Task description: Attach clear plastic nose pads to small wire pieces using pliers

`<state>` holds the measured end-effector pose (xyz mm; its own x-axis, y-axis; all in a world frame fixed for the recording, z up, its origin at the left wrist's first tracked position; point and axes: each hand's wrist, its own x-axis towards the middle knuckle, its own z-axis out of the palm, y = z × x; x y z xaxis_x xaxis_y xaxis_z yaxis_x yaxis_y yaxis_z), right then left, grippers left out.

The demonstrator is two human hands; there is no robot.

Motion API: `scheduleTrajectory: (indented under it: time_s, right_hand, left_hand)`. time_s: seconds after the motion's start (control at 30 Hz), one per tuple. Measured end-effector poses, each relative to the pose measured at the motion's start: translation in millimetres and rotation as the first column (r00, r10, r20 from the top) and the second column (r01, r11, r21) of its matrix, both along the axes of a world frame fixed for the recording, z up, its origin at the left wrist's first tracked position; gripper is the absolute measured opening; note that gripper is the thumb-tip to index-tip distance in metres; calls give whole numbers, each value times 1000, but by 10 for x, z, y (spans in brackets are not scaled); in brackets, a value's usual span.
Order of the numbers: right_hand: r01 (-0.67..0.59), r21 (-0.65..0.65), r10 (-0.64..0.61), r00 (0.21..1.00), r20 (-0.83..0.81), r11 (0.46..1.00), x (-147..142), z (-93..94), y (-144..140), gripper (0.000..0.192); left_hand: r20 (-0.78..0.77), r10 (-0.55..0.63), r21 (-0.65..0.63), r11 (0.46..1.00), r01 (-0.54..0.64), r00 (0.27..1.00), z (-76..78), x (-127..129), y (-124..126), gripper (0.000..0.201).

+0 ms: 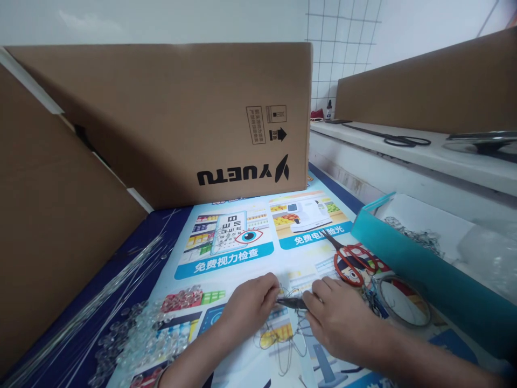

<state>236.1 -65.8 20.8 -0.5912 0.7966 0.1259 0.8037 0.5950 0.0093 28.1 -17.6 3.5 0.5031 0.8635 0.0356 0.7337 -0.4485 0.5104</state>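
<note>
My left hand is closed in a pinch on a thin wire loop piece, which hangs below both hands in several looped strands. My right hand wraps around dark pliers; their narrow jaws point left and meet the wire close to my left fingertips. The handles are hidden inside my right fist. Whether the jaws grip the wire cannot be made out. Beyond my right hand lie scissors with red-orange handles. A roll of tape rests to the right of that hand.
Clear beads are piled at the left, beside a bundle of long thin wires. At the right stands a teal box holding wire pieces and plastic wrap. A tall cardboard box walls off the back. Black scissors lie on a ledge.
</note>
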Motion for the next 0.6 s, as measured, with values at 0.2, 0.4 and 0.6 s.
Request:
scheduleTrajectory:
  time_s: [0.2, 0.4, 0.6]
  right_hand:
    - [115, 16, -114, 992, -58, 993, 247, -9, 175, 20]
    - [159, 69, -158, 987, -25, 985, 286, -150, 274, 19]
    - [130, -77, -138, 985, -105, 989, 268, -19, 192, 18]
  left_hand:
    - [-1, 33, -11, 999, -33, 999, 23, -12, -6, 14]
    - [-17, 31, -11, 999, -31, 999, 65, -12, -19, 14]
    - [-16, 28, 1, 1000, -28, 999, 62, -23, -10, 13]
